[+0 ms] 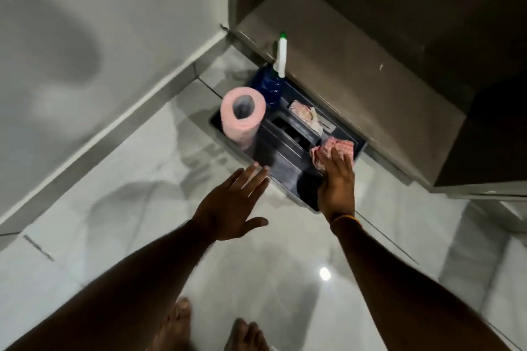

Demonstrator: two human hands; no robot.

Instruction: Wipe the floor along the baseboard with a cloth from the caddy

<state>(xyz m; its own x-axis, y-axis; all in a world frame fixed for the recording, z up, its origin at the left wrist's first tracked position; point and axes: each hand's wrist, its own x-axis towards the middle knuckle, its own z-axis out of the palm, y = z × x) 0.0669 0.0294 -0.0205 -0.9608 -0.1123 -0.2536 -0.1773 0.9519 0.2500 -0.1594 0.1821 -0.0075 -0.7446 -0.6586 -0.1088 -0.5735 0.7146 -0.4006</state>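
Cloth-fetching now: our right hand (336,177) closes fingers on the crumpled red-checked cloth (333,148) at the dark plastic caddy's (288,194) three o'clock end; left hand (231,202) hovers spread. Next, we lift it clear.

A crumpled red-and-white checked cloth (333,147) lies in the near-right compartment of a dark blue caddy (228,141), which sits on the glossy pale tiled floor (142,208) near the grey baseboard (114,120).
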